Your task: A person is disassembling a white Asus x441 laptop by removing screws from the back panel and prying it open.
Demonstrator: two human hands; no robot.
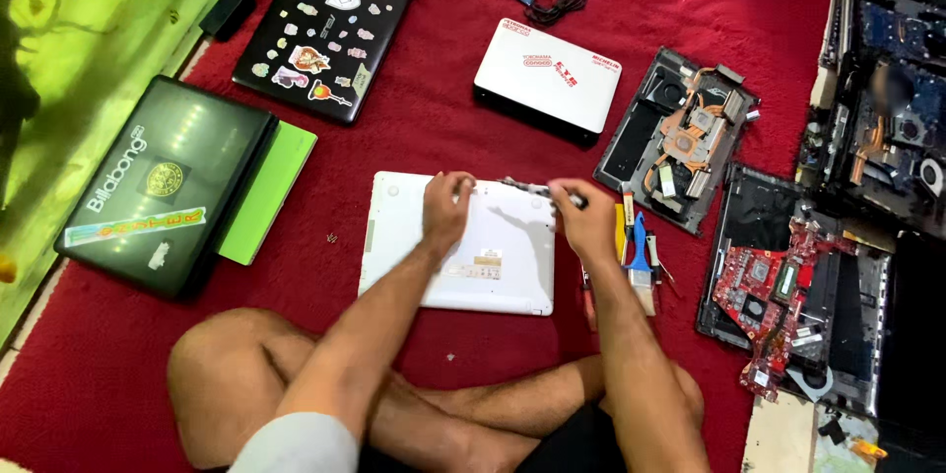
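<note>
A white laptop (458, 276) lies bottom-up on the red carpet in front of my crossed legs. My left hand (446, 209) rests on its far edge, fingers curled against the casing. My right hand (581, 219) is at the laptop's far right corner, closed around a dark-handled screwdriver (547, 192) whose shaft lies across that edge. A brush with a blue handle (640, 256) and small tools lie just right of my right hand.
A white laptop (548, 79), a black stickered laptop (325, 30) and a dark laptop on a green one (168, 192) lie around. Opened laptop chassis (680, 138) and a red circuit board (764, 286) sit at right. Small screws (332, 236) lie on the carpet.
</note>
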